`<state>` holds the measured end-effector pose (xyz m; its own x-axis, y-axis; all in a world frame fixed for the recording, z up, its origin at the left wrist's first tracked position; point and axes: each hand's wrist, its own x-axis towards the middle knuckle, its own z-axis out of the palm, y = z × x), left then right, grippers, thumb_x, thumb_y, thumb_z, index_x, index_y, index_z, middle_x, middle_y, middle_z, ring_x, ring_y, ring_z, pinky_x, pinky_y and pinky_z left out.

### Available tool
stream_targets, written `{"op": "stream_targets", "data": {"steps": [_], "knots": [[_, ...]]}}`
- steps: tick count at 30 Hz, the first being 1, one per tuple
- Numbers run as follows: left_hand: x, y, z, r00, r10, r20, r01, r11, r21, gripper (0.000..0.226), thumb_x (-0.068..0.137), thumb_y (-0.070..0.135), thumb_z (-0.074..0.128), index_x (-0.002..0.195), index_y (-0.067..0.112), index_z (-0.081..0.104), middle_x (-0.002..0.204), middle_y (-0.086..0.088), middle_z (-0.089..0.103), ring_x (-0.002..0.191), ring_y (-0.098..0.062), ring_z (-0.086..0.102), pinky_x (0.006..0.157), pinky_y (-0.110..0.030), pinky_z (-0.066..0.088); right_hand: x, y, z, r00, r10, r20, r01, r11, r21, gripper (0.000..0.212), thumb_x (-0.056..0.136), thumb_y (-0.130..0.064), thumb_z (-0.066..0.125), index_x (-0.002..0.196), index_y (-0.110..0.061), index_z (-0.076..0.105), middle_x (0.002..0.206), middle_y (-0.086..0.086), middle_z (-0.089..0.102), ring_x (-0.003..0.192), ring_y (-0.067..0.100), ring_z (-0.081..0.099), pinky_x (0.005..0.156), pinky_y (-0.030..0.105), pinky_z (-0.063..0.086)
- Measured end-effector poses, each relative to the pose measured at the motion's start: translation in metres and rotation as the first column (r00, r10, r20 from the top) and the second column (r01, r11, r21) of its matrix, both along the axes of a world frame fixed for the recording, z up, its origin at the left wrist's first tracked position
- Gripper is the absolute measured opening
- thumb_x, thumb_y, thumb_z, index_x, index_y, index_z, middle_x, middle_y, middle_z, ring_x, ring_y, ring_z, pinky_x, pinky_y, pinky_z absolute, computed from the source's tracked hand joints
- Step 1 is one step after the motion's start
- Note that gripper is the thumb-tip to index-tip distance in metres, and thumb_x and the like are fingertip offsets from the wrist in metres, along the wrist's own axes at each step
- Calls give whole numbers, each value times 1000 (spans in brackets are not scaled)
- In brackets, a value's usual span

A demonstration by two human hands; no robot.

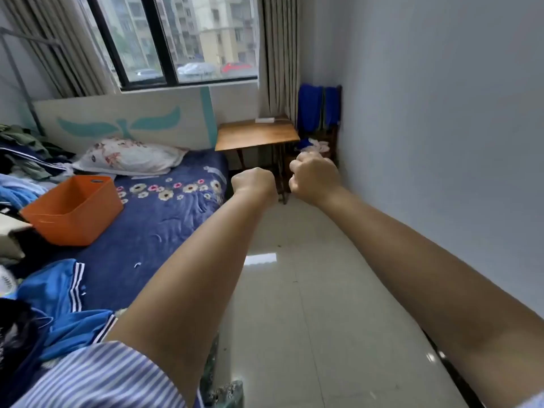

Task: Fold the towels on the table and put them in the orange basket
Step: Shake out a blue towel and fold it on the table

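Both arms are stretched forward over the tiled floor (309, 290), and both fists are closed with nothing held in them: the left hand (253, 181) and the right hand (313, 176) are curled tight, side by side and slightly apart.

No folding is under way; the task is judged to be at its very start, with the towels not yet reached.

The small wooden table (256, 134) is seen under the window, well ahead of the hands, and only a small white object is visible at its far edge. No towel can be made out on its top. Blue cloth (312, 107) is draped over a chair just beside the table, against the wall, and a heap of blue and white fabric (313, 145) lies on the seat below it; whether these are the towels cannot be told.

The orange basket (73, 210) is set on the bed (164, 231), to the left and well apart from the table, and appears empty.

For the next move, the table corner must be approached and the fists opened, so that one towel can be taken by its edges and spread flat.
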<state>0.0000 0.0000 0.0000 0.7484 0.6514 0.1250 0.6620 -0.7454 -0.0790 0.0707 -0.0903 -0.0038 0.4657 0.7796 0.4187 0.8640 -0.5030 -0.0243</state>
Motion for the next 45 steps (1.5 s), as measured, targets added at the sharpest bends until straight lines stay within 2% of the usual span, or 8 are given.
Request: {"op": "stream_targets", "data": {"steps": [7,17,23,28,31,34,40,45], "knots": [[102,80,-57,992,3,-126,-11,998,-65,28,95,19,47,117,10,61,124,-9,59,116,-29,55,81,-30,42,117,74,-57,997,-21,-69,14,995,-96,33,94,-22,39,115,-4,57,119,14,55,109,29,51,85,35,44],[283,224,-68,989,18,-145,-44,983,-179,27,93,19,50,115,8,62,121,-12,59,113,-31,56,86,-34,42,335,195,-66,985,-104,-138,71,972,-223,34,93,-20,41,121,-6,55,127,15,51,118,32,45,93,37,40],[392,340,-64,995,7,-95,-24,983,-179,25,94,22,48,105,7,63,108,-11,61,99,-30,59,71,-30,39,448,299,-66,990,-85,-117,66,986,-153,34,91,-18,41,118,-4,57,122,16,55,114,32,49,88,36,43],[496,448,-50,996,-8,-87,-5,989,-150,12,93,14,44,87,8,52,73,-4,44,61,-19,40,49,-24,28,554,398,-66,985,-130,-114,119,988,-98,29,90,-18,43,107,-4,61,112,15,58,105,30,52,82,34,46],[558,502,-37,999,-14,-35,10,991,-130,15,93,15,43,94,9,57,78,-5,45,75,-22,45,49,-24,28,611,445,-57,976,-180,-121,169,981,-100,30,91,-20,43,111,-6,59,113,14,58,105,30,52,84,37,49],[619,544,-29,1000,-24,5,25,993,-112,20,91,12,44,101,6,61,88,-8,47,80,-23,45,61,-29,36,666,480,-51,972,-197,-125,186,978,-99,32,91,-19,42,115,-5,59,115,14,58,106,30,52,86,38,48],[756,613,-38,996,-84,32,87,991,-98,15,89,9,45,91,9,60,100,-12,60,84,-25,53,65,-30,38,797,538,-60,952,-272,-139,254,958,-134,33,92,-17,41,118,-4,56,120,15,56,110,30,50,88,38,45],[881,672,-50,997,-73,9,74,993,-87,25,91,12,47,110,6,62,110,-12,63,101,-27,60,67,-28,40,925,589,-66,945,-278,-171,255,956,-147,32,91,-16,41,116,-2,56,119,15,56,111,29,49,90,40,47]]}}
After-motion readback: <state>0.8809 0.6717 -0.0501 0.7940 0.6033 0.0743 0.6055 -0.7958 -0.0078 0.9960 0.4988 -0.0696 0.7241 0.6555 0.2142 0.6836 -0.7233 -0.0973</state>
